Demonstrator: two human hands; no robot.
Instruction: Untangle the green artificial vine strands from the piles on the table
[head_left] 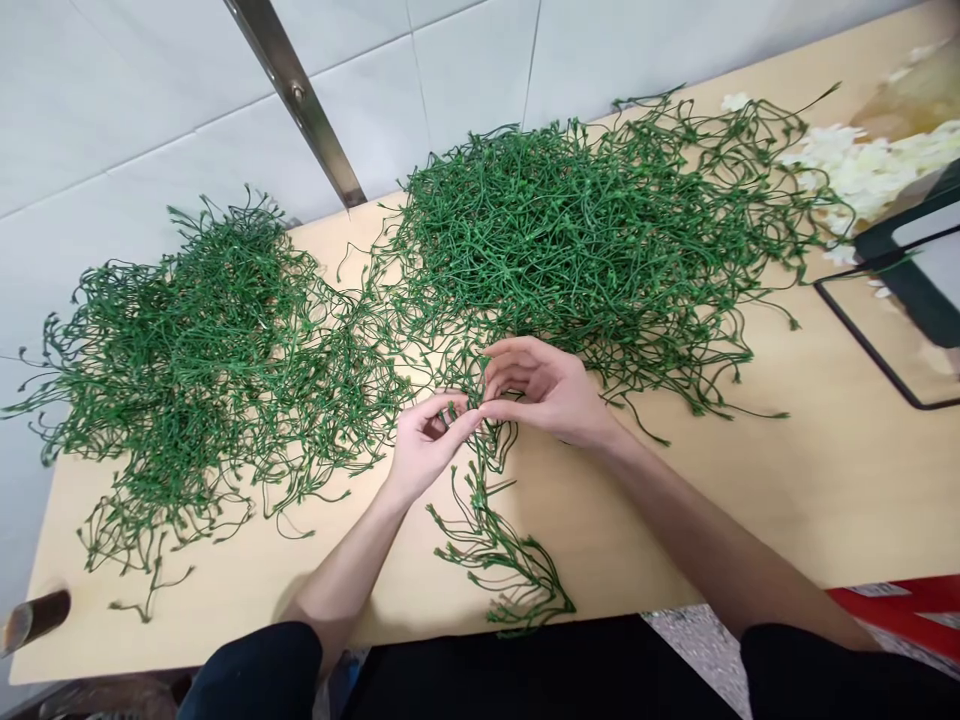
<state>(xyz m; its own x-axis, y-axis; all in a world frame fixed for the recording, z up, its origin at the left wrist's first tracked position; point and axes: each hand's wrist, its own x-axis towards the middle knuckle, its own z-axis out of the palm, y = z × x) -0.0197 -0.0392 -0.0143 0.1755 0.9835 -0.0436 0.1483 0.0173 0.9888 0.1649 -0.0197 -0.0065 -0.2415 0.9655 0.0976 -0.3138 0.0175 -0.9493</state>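
Near the middle of the table, my left hand (429, 440) pinches a green plastic stem (474, 395) between thumb and fingers. My right hand (544, 392) meets it there, its thumb and index finger closed at the same stem and its other fingers curled. Below both hands a branched green strand (510, 560) runs toward the table's front edge. Behind my hands lies a large tangled heap of green stems (555, 220). Another heap of green stems (180, 350) spreads over the left side, with loose pieces between the two.
White petals (870, 170) lie at the back right, beside a dark-framed object (919, 270) and a thin black frame (870, 345). A dark cylinder (37, 620) is at the left front corner. A metal strip (300, 100) crosses the tiled wall behind the wooden table (825, 480).
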